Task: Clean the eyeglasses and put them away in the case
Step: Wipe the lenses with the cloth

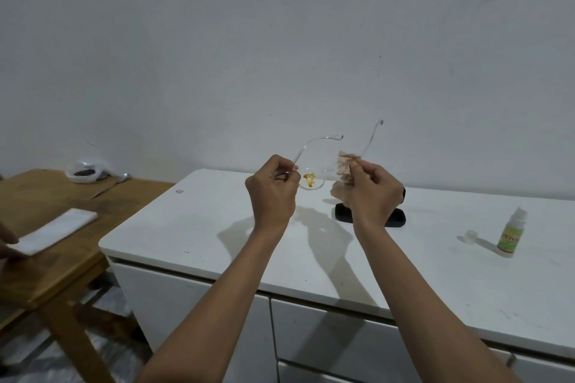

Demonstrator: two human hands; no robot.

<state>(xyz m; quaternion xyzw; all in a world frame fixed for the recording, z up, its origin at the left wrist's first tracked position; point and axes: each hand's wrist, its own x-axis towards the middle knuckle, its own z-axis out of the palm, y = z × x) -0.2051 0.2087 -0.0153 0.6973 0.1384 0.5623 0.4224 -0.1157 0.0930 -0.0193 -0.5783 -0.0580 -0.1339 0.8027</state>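
Clear-framed eyeglasses (pixel 312 179) are held up above the white cabinet top (pixel 193 227), temples pointing away from me. My left hand (pixel 272 191) pinches the frame at its left end. My right hand (pixel 371 191) presses a crumpled beige cloth (pixel 342 172) around the right lens, which the cloth hides. Yellowish marks show on the left lens. A black glasses case (pixel 395 218) lies on the cabinet behind my right wrist, partly hidden.
A small spray bottle (pixel 511 233) with a green label stands at the right, its clear cap (pixel 471 235) beside it. A wooden table (pixel 40 221) on the left carries a white folded cloth (pixel 54 232), a plastic bag (pixel 85 171) and another person's fingers (pixel 7 244).
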